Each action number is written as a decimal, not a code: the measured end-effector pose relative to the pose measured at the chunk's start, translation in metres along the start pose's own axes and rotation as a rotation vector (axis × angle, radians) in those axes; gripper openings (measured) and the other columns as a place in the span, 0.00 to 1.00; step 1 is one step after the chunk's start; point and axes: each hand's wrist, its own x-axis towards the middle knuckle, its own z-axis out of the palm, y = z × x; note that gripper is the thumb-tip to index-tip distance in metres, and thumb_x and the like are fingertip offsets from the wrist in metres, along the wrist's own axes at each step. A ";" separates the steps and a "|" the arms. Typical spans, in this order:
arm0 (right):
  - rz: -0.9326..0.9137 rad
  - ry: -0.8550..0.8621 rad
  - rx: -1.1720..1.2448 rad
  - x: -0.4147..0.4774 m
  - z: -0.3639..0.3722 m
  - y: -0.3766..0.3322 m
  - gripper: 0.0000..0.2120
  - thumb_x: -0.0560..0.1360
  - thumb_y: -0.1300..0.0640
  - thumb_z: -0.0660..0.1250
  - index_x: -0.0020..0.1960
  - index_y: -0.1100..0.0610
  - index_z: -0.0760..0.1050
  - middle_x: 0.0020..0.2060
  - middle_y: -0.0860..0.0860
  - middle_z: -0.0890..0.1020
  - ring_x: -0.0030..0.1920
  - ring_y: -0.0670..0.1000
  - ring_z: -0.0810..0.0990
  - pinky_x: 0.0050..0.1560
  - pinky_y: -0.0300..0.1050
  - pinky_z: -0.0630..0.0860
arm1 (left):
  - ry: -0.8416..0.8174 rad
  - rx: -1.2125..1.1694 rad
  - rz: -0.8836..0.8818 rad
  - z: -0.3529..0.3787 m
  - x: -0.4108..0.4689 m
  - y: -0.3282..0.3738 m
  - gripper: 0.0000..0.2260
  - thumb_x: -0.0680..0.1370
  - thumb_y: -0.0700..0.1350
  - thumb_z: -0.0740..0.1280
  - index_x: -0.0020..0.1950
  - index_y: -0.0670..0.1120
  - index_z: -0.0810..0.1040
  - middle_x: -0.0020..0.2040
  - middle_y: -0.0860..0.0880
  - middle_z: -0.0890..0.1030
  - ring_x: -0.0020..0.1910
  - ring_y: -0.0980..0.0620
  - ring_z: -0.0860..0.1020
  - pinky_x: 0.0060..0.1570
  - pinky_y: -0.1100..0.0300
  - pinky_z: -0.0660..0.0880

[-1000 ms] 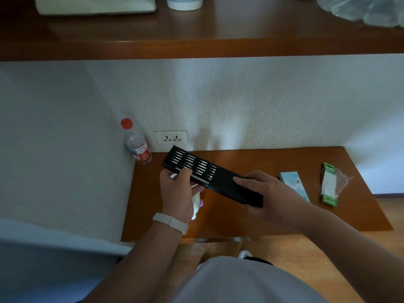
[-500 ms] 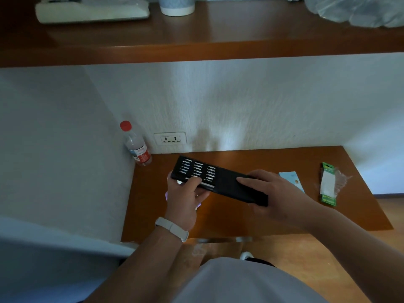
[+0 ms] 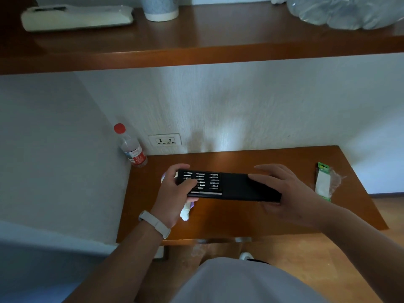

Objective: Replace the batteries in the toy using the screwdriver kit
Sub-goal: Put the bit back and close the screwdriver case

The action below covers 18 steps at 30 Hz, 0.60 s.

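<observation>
The black screwdriver kit [image 3: 236, 186] hangs level above the wooden table [image 3: 218, 221], its bit tray slid out to the left and showing rows of metal bits. My left hand [image 3: 172, 195] grips the tray end, thumb lying across the bits. My right hand [image 3: 290, 193] holds the sleeve end, thumb on top. The white and purple toy [image 3: 185, 212] lies on the table below my left hand, mostly hidden by it. A green battery pack [image 3: 323, 182] in clear wrap lies at the table's right.
A red-capped water bottle [image 3: 131, 147] stands in the back left corner beside a wall socket [image 3: 165, 140]. A wooden shelf [image 3: 196, 51] overhangs the table, carrying a cup [image 3: 159, 7] and a plastic bag. Walls close off the left and back.
The kit has turned from a diagonal to level, its left end coming nearer to me. The light blue box that lay right of my right hand is now hidden.
</observation>
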 end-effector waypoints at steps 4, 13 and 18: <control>0.237 0.128 0.306 0.000 -0.003 0.006 0.30 0.71 0.38 0.67 0.72 0.35 0.63 0.67 0.36 0.65 0.66 0.40 0.68 0.54 0.30 0.75 | 0.034 0.046 0.033 0.004 -0.001 0.003 0.13 0.76 0.41 0.69 0.56 0.55 0.74 0.57 0.37 0.79 0.40 0.36 0.83 0.30 0.47 0.80; 0.638 0.237 1.072 0.009 0.000 0.013 0.13 0.75 0.55 0.73 0.53 0.39 0.76 0.56 0.56 0.76 0.48 0.55 0.84 0.39 0.45 0.82 | 0.059 0.060 0.076 0.020 -0.005 0.009 0.14 0.75 0.42 0.69 0.57 0.55 0.73 0.54 0.41 0.80 0.45 0.42 0.85 0.38 0.43 0.79; 0.668 0.269 1.182 0.011 -0.004 0.017 0.12 0.74 0.59 0.73 0.52 0.44 0.77 0.55 0.57 0.77 0.46 0.56 0.85 0.36 0.46 0.81 | 0.066 0.019 0.084 0.034 -0.003 0.006 0.13 0.79 0.35 0.66 0.58 0.50 0.74 0.53 0.43 0.80 0.47 0.45 0.85 0.29 0.62 0.77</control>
